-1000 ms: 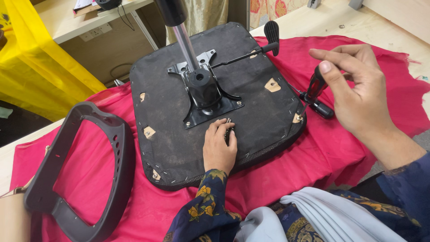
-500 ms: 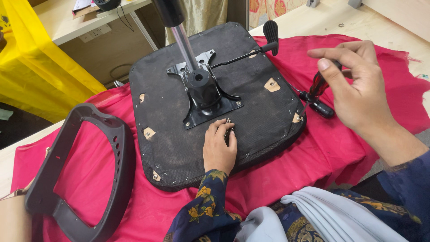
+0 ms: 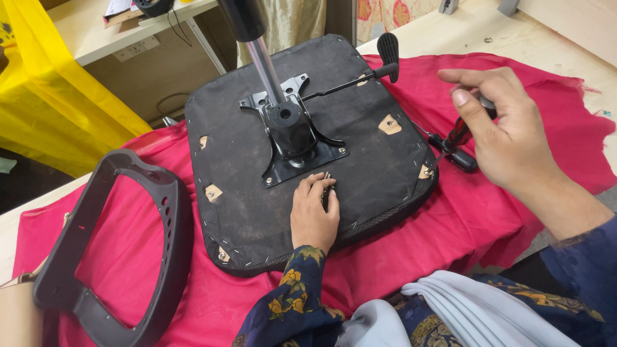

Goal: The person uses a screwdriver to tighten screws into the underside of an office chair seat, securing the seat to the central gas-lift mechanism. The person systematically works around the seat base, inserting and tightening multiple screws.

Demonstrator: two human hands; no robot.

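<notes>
Seat underside (image 3: pixel 379 167): matt black fabric, dusty; shaft (image 3: pixel 263 64) glossy metal; red cloth (image 3: pixel 488 225); wooden table (image 3: pixel 546 45).

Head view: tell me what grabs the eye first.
An upturned black seat base fills the middle, lying on a red cloth, with a metal mechanism plate and its post standing up from it. The left hand rests on the seat holding small screws, while the right hand grips a screwdriver at the seat's right edge. A black armrest frame lies at left.

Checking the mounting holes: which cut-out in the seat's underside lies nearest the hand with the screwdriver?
The cut-out at the seat's right edge, beside the screwdriver in the right hand; the others lie farther left.
</notes>
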